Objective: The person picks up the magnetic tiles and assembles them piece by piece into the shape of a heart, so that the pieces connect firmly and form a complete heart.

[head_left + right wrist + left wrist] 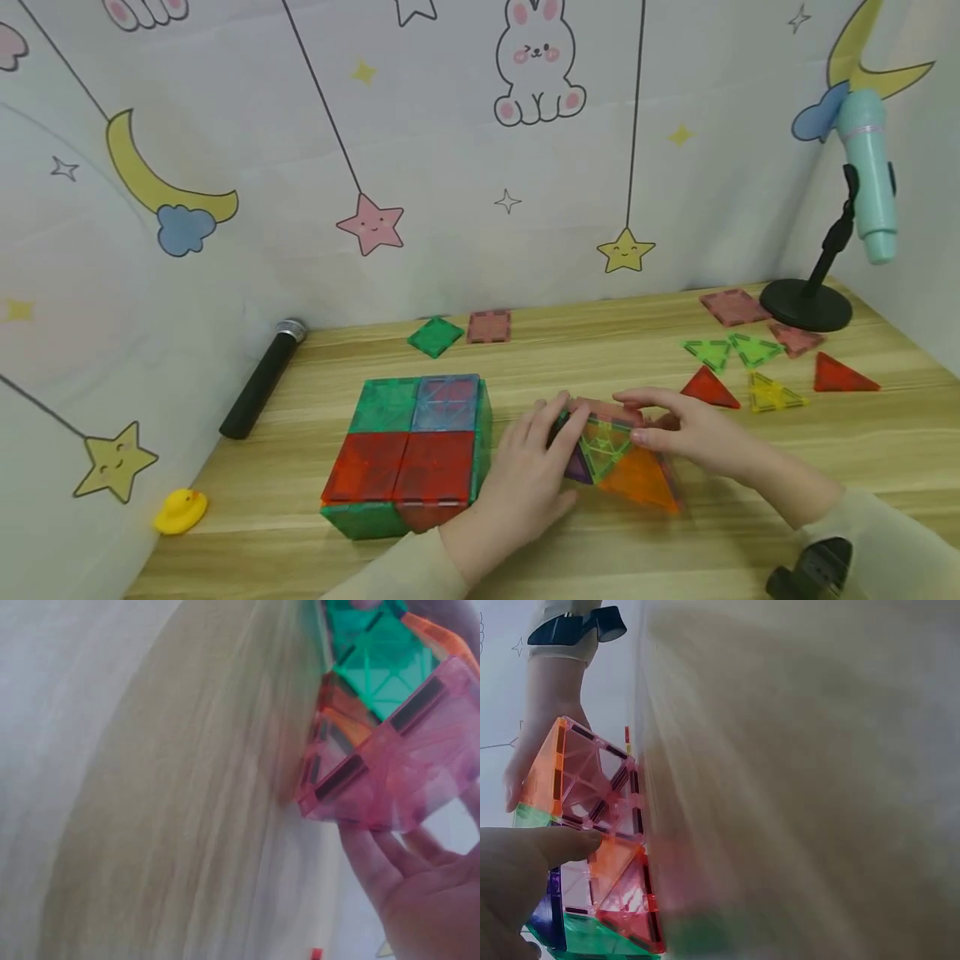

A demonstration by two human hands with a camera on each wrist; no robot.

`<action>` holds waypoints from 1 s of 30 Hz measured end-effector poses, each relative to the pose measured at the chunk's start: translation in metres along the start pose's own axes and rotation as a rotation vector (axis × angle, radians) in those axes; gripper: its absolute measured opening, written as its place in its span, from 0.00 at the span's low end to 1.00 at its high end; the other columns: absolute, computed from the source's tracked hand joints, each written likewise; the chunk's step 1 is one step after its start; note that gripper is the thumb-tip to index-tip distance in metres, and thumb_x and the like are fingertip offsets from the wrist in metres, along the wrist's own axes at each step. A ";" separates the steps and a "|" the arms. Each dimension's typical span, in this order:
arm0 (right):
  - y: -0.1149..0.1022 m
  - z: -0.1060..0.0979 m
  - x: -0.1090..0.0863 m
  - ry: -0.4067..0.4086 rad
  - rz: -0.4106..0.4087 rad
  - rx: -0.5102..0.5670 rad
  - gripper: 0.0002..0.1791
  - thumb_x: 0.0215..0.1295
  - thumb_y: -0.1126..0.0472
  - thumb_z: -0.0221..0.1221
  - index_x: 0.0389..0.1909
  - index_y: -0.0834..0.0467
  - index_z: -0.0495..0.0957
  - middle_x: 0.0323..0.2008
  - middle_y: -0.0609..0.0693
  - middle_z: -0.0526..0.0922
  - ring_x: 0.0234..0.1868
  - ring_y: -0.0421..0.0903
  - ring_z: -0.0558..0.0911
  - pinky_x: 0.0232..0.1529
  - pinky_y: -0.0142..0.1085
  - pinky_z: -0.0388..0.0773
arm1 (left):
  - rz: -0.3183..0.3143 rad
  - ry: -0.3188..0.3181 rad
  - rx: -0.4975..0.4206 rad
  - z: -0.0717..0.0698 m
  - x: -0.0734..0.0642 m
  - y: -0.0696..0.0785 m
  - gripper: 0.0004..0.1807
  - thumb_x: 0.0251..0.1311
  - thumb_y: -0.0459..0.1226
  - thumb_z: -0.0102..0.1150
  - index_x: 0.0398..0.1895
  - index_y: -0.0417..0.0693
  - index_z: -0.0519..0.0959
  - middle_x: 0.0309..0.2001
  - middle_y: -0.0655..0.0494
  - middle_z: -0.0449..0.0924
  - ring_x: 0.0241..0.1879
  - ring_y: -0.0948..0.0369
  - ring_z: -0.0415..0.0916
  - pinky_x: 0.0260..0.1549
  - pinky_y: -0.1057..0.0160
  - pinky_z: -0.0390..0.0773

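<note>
A small structure of see-through magnetic tiles point(637, 477), with orange, yellow-green, purple and pink pieces, stands on the table between both hands. My left hand point(517, 475) holds its left side, fingers over the top edge. At the upper right, my right hand point(701, 433) grips it between thumb and fingers. Pink, orange, purple and green tiles point(577, 780) show in the left wrist view, the left thumb point(570, 844) lying against them. In the right wrist view, the right fingers point(375, 862) touch a pink tile point(405, 772). Left of the hands sits a red-and-green magnetic-tile box point(435, 467).
Loose magnetic tiles lie behind: green point(435, 337) and pink point(489, 326) ones, with red point(843, 373), yellow point(772, 392) and light green point(707, 353) triangles at right. Around them are a black microphone point(262, 383), a rubber duck point(181, 510) and a mint microphone point(870, 175) on a stand.
</note>
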State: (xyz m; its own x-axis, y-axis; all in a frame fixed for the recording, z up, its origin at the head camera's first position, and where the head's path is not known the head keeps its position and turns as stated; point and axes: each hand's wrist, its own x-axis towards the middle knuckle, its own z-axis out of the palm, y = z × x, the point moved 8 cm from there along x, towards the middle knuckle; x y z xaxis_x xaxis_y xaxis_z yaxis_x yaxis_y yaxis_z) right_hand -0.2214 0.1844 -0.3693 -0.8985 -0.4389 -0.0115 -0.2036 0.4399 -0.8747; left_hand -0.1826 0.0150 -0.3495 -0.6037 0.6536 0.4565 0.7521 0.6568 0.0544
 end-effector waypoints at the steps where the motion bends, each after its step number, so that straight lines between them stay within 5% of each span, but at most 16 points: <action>1: 0.001 0.001 0.000 -0.005 0.009 0.017 0.29 0.66 0.55 0.57 0.66 0.60 0.63 0.59 0.65 0.68 0.44 0.51 0.79 0.38 0.41 0.78 | 0.007 0.024 0.030 -0.002 0.002 0.001 0.52 0.43 0.48 0.74 0.71 0.52 0.53 0.68 0.47 0.52 0.61 0.48 0.61 0.55 0.48 0.67; 7: 0.004 0.003 -0.001 0.000 -0.022 0.042 0.28 0.67 0.56 0.55 0.66 0.59 0.64 0.62 0.66 0.65 0.49 0.54 0.77 0.39 0.38 0.78 | 0.034 0.100 0.002 -0.009 0.005 0.004 0.48 0.44 0.46 0.73 0.68 0.51 0.58 0.66 0.49 0.58 0.60 0.51 0.63 0.56 0.51 0.67; 16: 0.007 0.006 -0.008 -0.004 -0.117 0.035 0.30 0.66 0.60 0.57 0.68 0.53 0.61 0.62 0.61 0.64 0.55 0.63 0.70 0.45 0.46 0.74 | 0.002 0.078 -0.142 -0.006 0.008 0.001 0.45 0.47 0.40 0.72 0.68 0.48 0.58 0.65 0.48 0.60 0.60 0.53 0.64 0.55 0.55 0.69; 26: 0.008 0.009 -0.009 -0.036 -0.191 0.132 0.33 0.66 0.65 0.55 0.70 0.58 0.56 0.61 0.67 0.62 0.52 0.38 0.75 0.43 0.36 0.77 | -0.014 0.091 -0.215 -0.004 0.010 0.000 0.42 0.50 0.37 0.70 0.67 0.48 0.59 0.65 0.45 0.60 0.63 0.50 0.61 0.57 0.51 0.67; 30: 0.009 0.007 -0.010 -0.025 -0.189 0.115 0.33 0.66 0.65 0.55 0.70 0.56 0.56 0.62 0.66 0.63 0.53 0.36 0.73 0.45 0.35 0.76 | -0.025 0.095 -0.204 -0.004 0.011 0.000 0.40 0.51 0.39 0.69 0.67 0.49 0.60 0.65 0.46 0.61 0.63 0.50 0.61 0.58 0.48 0.65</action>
State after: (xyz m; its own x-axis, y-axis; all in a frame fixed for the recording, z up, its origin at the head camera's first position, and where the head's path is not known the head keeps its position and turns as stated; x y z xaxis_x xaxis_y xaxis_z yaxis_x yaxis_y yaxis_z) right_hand -0.2119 0.1875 -0.3802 -0.8386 -0.5246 0.1470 -0.3201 0.2561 -0.9121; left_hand -0.1883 0.0204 -0.3415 -0.6030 0.5932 0.5335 0.7806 0.5765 0.2413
